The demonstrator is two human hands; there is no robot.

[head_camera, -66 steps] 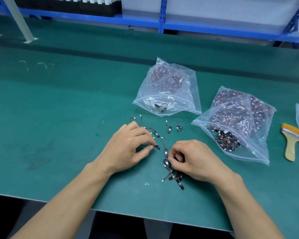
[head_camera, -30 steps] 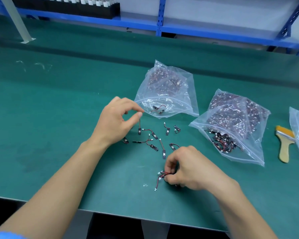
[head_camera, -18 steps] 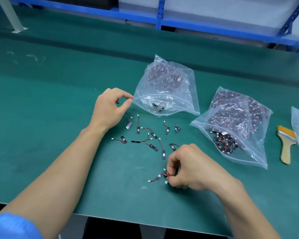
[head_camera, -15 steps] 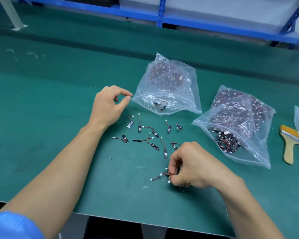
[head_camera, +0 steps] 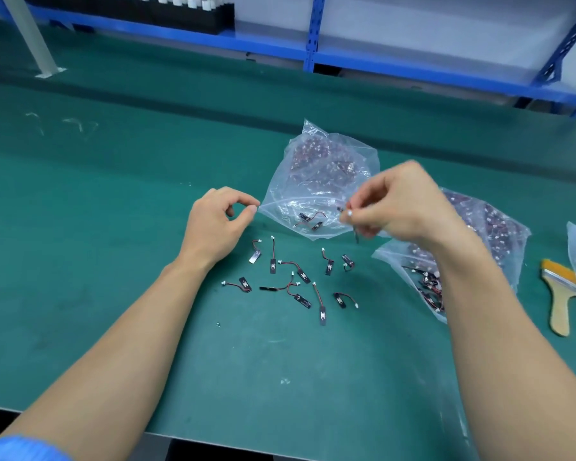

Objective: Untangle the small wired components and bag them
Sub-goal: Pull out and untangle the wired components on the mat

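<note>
Though it looks blurred, right hand (head_camera: 403, 207) pinches components (head_camera: 349, 213).

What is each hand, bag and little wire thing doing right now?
Middle bag: mouth open, partly filled.
Left hand: pinching that bag's edge.
Right hand: holding wired components at that bag's mouth.
Loose components: spread on the mat.
Right bag: lying flat, well filled.
Brush: lying flat, untouched.

- No word, label, brand or number can be read anywhere.
- The clear bag (head_camera: 323, 181) shows no legible print (any marking on the wired components (head_camera: 273, 265) is too small to tell).
</note>
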